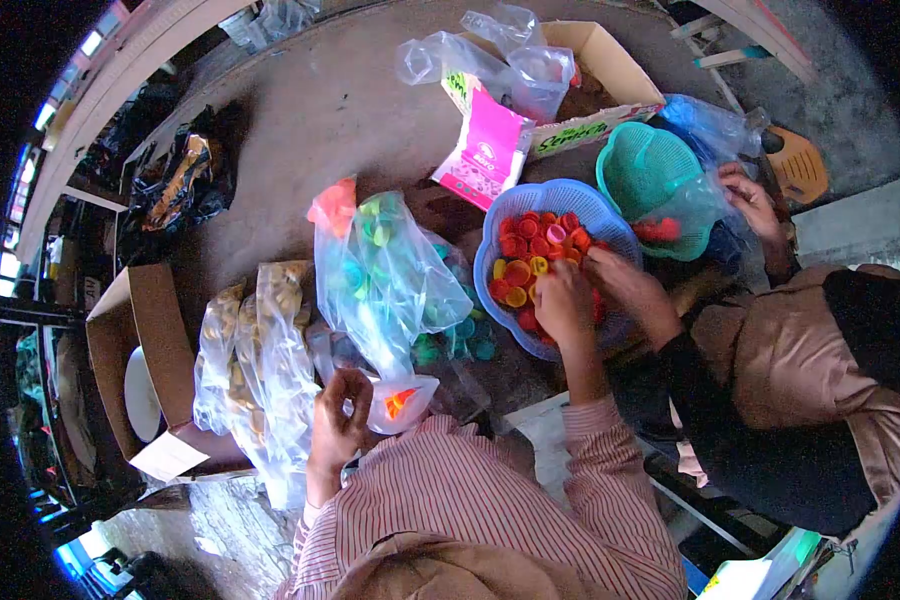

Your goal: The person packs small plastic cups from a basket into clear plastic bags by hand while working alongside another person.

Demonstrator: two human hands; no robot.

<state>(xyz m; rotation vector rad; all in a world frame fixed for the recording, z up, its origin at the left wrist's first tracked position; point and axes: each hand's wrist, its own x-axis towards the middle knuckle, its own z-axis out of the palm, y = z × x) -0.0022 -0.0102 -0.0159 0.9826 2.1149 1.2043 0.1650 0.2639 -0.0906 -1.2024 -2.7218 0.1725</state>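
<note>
My left hand point(338, 412) grips the mouth of a small clear plastic bag point(407, 398) with a few orange caps inside. My right hand point(563, 300) reaches into a blue scalloped basket point(560, 195) full of red, orange and yellow bottle caps point(530, 245); its fingers are curled down among the caps, and whether they hold one is hidden. A co-worker's hand point(625, 285) digs in the same basket, touching mine. A large clear bag of green and teal caps point(390, 265) lies between my hands.
The co-worker at right holds a teal basket point(645, 170) inside a blue plastic bag with the other hand point(752, 200). Bags of pale caps point(255, 340) lie at left beside an open cardboard box point(150, 330). Another box point(595, 60) and a pink packet point(490, 145) lie beyond.
</note>
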